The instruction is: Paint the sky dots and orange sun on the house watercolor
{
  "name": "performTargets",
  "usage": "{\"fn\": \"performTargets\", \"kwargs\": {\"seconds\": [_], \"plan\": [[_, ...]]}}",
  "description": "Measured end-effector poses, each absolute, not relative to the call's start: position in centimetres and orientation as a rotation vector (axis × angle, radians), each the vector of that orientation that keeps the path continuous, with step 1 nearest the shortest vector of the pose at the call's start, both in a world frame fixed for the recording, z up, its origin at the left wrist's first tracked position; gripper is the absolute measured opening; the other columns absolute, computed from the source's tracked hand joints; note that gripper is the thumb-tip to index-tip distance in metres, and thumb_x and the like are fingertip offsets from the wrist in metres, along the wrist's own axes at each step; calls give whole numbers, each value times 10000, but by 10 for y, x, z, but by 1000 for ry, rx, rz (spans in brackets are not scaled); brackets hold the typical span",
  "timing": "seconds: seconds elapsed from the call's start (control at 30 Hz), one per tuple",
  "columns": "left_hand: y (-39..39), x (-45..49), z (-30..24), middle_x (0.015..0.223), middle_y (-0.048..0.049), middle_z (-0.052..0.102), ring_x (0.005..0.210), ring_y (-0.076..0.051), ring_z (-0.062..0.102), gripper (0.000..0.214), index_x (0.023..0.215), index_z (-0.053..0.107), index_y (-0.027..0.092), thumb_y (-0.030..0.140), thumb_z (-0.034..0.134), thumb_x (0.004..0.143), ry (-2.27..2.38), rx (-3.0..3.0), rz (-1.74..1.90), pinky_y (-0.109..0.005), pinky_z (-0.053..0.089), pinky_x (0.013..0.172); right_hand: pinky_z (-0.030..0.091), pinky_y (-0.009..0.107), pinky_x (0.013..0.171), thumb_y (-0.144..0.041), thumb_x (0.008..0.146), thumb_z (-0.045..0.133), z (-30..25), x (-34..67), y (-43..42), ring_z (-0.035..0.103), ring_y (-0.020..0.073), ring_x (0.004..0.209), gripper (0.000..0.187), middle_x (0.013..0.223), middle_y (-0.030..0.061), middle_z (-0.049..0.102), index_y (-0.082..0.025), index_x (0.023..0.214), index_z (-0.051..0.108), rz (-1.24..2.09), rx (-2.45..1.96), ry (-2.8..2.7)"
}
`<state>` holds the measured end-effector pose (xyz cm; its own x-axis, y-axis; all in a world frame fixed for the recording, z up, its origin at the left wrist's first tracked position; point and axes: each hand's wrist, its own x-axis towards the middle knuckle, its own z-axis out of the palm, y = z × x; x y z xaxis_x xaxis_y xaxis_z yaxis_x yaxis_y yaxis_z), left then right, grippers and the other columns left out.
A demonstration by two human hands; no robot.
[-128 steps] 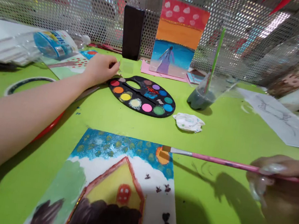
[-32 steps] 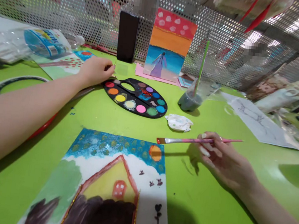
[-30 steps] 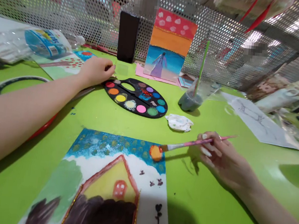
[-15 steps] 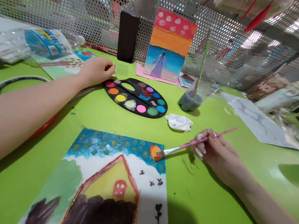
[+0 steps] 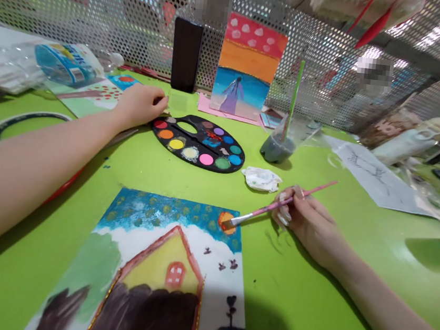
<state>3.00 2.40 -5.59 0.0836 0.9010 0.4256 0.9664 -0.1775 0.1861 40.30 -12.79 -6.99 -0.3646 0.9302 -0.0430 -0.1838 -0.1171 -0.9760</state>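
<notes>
In my right hand point(image 5: 303, 217) is a pink-handled paintbrush point(image 5: 266, 207), gripped like a pen. Its bristles touch the orange sun point(image 5: 227, 222) at the upper right of a painting point(image 5: 162, 254), which shows a yellow house with a red outline under a blue dotted sky. My left hand point(image 5: 141, 106) rests on the table with curled fingers, beside the far left end of a black paint palette point(image 5: 215, 153). Whether those fingers pinch anything, I cannot make out. Round colour pans fill the palette. A crumpled white tissue point(image 5: 261, 180) lies between it and my right hand.
Behind the tissue stands a cup of murky water point(image 5: 278, 146) holding a green-handled brush. A beach painting point(image 5: 249, 67) and a black phone point(image 5: 186, 55) lean on the perforated metal screen. A plastic bottle point(image 5: 68, 63) lies at left, a sketch sheet point(image 5: 378, 175) at right.
My right hand has shifted slightly left with the paintbrush, whose bristles have moved left and up across the sun. My left hand has stayed in place.
</notes>
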Motion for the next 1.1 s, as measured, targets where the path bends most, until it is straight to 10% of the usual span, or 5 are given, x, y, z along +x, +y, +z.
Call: {"fn": "performTargets", "kwargs": {"seconds": [1.1], "plan": [[29,26,-59,577,-32,497,651,-183,507,293,586,370,211,348,398,844,-1925,-2172,-704,-328,246,579,467,195,562,-406,908,583,-71,402,-128,504,96,587,236,644,-8,546,-196,839,666,1601,-959,-1294]]}}
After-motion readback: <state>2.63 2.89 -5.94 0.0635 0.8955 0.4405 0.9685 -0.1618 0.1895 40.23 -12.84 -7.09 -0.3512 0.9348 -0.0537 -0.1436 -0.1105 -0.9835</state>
